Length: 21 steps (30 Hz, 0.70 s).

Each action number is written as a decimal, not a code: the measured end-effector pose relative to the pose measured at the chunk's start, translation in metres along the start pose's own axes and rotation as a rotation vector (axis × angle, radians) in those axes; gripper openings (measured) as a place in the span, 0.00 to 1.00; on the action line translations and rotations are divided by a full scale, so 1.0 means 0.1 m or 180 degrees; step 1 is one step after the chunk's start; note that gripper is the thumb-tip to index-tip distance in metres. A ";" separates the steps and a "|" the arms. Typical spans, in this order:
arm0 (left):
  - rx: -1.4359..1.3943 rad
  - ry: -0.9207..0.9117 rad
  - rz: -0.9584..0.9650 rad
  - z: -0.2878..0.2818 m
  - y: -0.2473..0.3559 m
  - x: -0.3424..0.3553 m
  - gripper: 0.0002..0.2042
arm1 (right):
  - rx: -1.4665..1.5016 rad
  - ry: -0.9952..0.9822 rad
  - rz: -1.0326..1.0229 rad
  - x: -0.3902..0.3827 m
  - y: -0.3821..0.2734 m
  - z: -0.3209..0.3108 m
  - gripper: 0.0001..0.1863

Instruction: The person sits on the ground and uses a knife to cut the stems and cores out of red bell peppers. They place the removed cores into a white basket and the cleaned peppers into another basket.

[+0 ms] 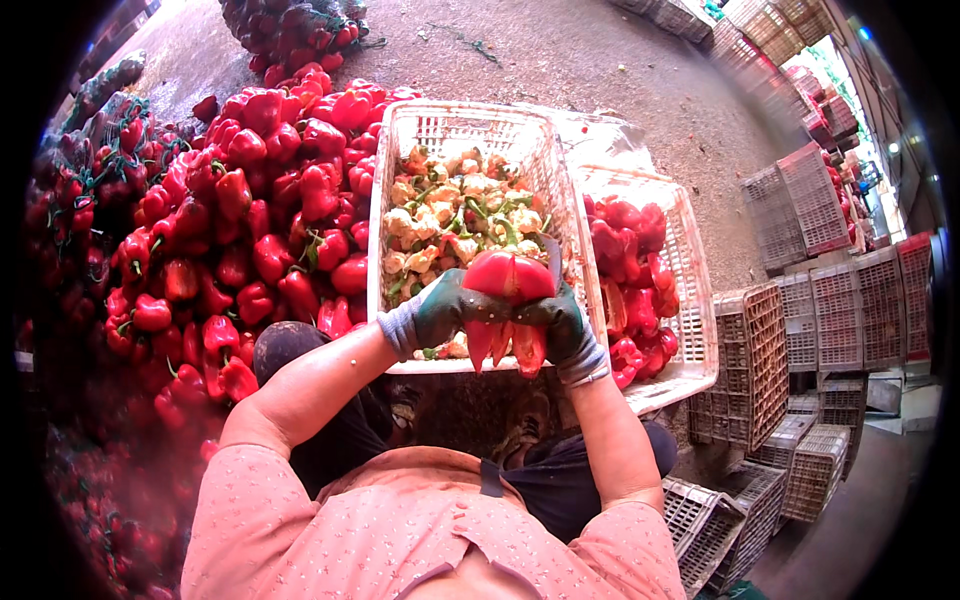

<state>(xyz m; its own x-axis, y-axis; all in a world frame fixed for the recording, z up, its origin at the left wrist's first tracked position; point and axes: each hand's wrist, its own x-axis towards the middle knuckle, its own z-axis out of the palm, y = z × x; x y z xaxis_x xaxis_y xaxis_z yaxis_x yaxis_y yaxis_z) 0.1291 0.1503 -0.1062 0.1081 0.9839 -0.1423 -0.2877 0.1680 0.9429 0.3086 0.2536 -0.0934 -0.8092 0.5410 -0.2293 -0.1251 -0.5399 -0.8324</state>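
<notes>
A red bell pepper, split open with pieces spreading downward, is gripped between my two gloved hands. My left hand, in a dark green and grey glove, closes round its left side. From the other side my right hand, gloved alike, grips the pepper too. A thin grey blade, seemingly a knife's, sticks up by the right fingers; its handle is hidden. Both hands are above the near end of a white plastic crate that holds pale pepper cores with green stems.
Whole red peppers are heaped on the left, beside filled net bags. A second white crate with opened red peppers stands close on the right. Stacked crates line the far right. Another filled net bag lies beyond the heap.
</notes>
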 end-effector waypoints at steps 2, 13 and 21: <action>-0.0112 -0.0121 0.0102 -0.04 -0.10 0.03 0.15 | 0.0052 -0.0023 0.0136 -0.01 0.02 -0.04 0.50; 0.0234 0.0262 0.0049 0.04 0.20 0.02 0.24 | -0.1852 0.0663 -0.0682 -0.07 -0.19 0.21 0.35; 0.1473 0.1345 0.0730 0.31 0.00 0.06 0.32 | -0.2979 0.0868 -0.0768 -0.06 0.17 0.18 0.30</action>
<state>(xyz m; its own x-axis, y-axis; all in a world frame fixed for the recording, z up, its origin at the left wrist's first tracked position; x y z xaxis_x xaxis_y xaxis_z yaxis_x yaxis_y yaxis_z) 0.1594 0.1544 -0.0977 -0.3165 0.9467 0.0603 0.1893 0.0007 0.9819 0.3012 0.2296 -0.0973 -0.6478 0.7617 -0.0121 0.3281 0.2646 -0.9068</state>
